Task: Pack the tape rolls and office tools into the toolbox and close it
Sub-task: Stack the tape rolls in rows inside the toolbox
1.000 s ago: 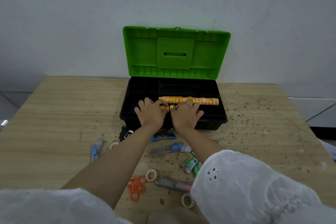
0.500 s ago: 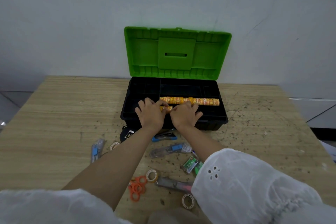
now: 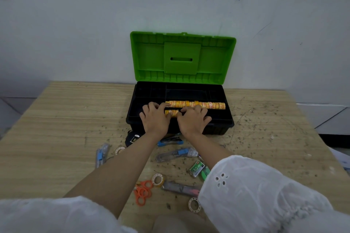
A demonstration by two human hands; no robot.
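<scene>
No text can be read. Blurred print is seen on the small green box (image 3: 197,168) and orange-yellow patterned tape rolls (image 3: 208,105).

Single head view, looking forward-down, close over table (image 3: 56,119), wall behind.

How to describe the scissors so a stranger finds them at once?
From the open green-lidded toolbox, come toward the camera across the wooden table. The scissors lie between the arms, beside a clear tape roll; only they have bright orange handles.

Left grip (image 3: 155,120), right grip (image 3: 192,121): seemingly curled
</scene>
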